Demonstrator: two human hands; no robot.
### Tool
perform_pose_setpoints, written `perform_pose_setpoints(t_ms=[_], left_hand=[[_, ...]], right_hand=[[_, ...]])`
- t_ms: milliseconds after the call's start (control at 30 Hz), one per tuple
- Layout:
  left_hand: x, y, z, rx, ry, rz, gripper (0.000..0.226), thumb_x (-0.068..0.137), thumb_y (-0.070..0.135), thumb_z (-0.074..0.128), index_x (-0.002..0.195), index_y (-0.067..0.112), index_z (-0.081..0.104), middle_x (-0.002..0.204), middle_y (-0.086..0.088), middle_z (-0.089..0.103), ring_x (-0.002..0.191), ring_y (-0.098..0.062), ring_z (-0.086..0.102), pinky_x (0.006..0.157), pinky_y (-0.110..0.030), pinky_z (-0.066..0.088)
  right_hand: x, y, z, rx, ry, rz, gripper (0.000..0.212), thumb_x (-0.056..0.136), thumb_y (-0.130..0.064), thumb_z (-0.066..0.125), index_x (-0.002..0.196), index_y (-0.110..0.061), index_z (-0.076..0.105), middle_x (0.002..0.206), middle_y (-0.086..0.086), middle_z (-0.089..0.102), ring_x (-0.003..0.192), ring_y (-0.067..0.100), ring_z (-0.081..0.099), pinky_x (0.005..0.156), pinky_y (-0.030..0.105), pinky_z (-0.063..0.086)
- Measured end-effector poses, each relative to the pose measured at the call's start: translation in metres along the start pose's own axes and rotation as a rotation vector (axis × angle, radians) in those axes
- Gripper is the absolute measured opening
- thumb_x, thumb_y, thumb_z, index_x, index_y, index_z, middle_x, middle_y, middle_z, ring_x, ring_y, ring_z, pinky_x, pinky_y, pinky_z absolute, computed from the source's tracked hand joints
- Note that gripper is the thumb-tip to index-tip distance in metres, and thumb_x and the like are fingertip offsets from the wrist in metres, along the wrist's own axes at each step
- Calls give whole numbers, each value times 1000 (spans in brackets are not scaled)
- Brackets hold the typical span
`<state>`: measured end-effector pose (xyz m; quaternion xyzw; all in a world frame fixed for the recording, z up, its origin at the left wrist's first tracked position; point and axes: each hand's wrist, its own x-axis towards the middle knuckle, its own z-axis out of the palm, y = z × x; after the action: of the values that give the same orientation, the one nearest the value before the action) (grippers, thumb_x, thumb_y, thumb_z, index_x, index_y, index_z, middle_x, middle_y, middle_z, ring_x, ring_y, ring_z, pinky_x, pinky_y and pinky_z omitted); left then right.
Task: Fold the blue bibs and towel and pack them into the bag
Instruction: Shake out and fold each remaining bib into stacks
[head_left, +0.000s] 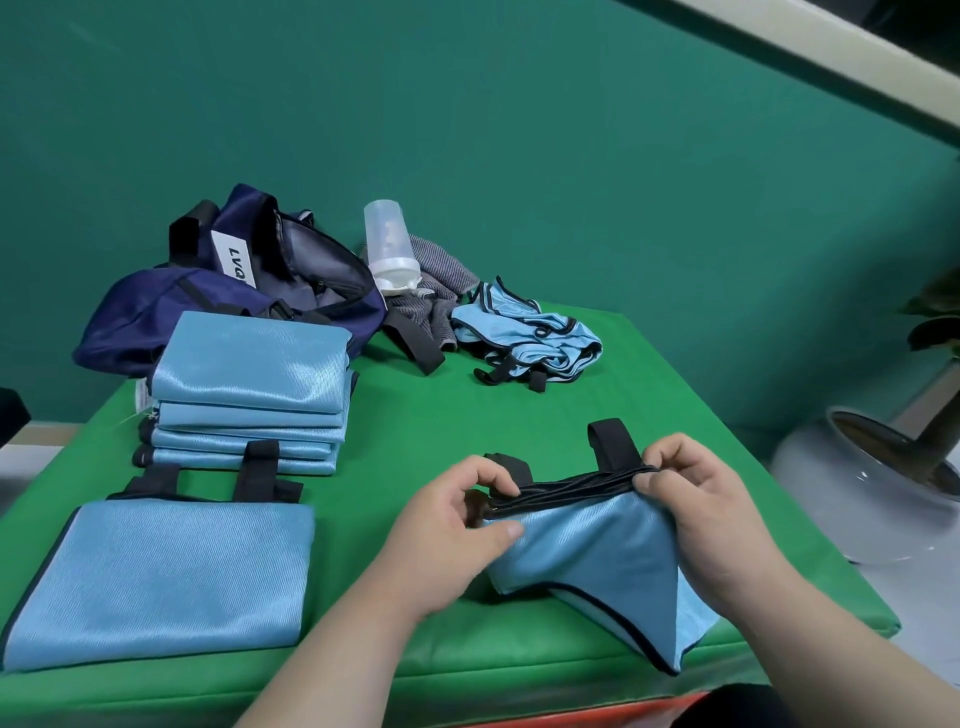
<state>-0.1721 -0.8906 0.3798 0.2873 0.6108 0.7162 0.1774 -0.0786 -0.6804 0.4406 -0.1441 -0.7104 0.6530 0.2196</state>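
Observation:
Near the front edge of the green table (431, 415), a light blue bib (587, 551) with black trim is gripped along its top edge by both hands. My left hand (447, 525) pinches its left end and my right hand (711, 504) pinches its right end, where black straps bunch up. A folded bib (166, 571) lies flat at the front left. Behind it rests a stack of folded bibs (249, 384). A navy bag (234, 291) lies open at the back left. A crumpled blue bib (524, 332) and a grey striped towel (441, 280) sit at the back.
A clear shaker bottle (389, 244) with a white lid stands upside down beside the bag. Off the table's right side is a white plant pot (872, 499). A teal wall rises behind the table.

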Motion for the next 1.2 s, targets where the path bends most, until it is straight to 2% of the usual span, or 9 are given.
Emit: perform_pose_setpoints(t_ms=[133,200,333,500,700,800,967,1100,1200], left_hand=[[2,2,-1,35,71,1,24,76,18,76,86,37,65,80,-14,68,70,-16,53,69,-32,43],[3,5,-1,34,97,4,22,75,20,75,86,37,65,76,-3,67,68,-14,52,67,-28,42],[2,15,1,52,134,16,35,82,2,75,82,35,65,70,9,62,63,-11,49,63,-22,41],[-8,44,11,94,177,32,38,82,-1,75,82,35,66,74,10,66,72,-12,57,72,-26,46],[-27,103,23,172,174,85,22,68,21,74,83,34,66,75,8,65,74,-13,56,74,-30,44],[-36,142,29,221,171,147,22,68,19,75,81,34,66,75,8,63,74,-13,54,71,-28,43],[-57,206,41,302,178,242,27,74,9,78,79,32,66,71,10,61,67,-8,51,63,-20,41],[-75,247,49,352,190,313,36,80,-5,75,78,30,67,72,10,63,66,-7,52,63,-18,42],[-81,265,52,405,191,324,34,81,-3,74,80,30,66,73,9,64,67,-9,53,66,-21,43]], right_hand=[[2,0,-4,-8,-15,-10,40,86,14,56,69,-22,59,69,8,43,64,17,35,58,32,27],[1,0,-6,-10,-20,-28,43,86,17,56,69,-22,60,67,5,45,63,17,35,57,32,26],[-2,-9,-9,8,-49,-52,47,84,21,54,69,-23,59,67,1,50,58,12,38,52,25,29],[-8,-31,-12,27,-73,-100,49,83,23,54,67,-23,59,71,2,50,59,11,38,48,17,31],[-22,-73,-20,68,-139,-201,52,81,24,53,68,-25,59,83,6,59,79,24,39,62,32,29],[-34,-103,-23,127,-169,-258,54,80,26,52,68,-26,59,81,6,57,79,22,42,64,33,31],[-57,-152,-30,213,-247,-368,39,72,12,62,68,-27,58,78,1,60,75,16,49,64,24,38],[-70,-181,-33,254,-272,-406,29,65,1,60,66,-28,57,80,4,57,74,19,44,62,30,32],[-74,-192,-35,269,-282,-425,28,65,0,60,66,-28,57,80,2,57,71,17,44,58,28,32]])
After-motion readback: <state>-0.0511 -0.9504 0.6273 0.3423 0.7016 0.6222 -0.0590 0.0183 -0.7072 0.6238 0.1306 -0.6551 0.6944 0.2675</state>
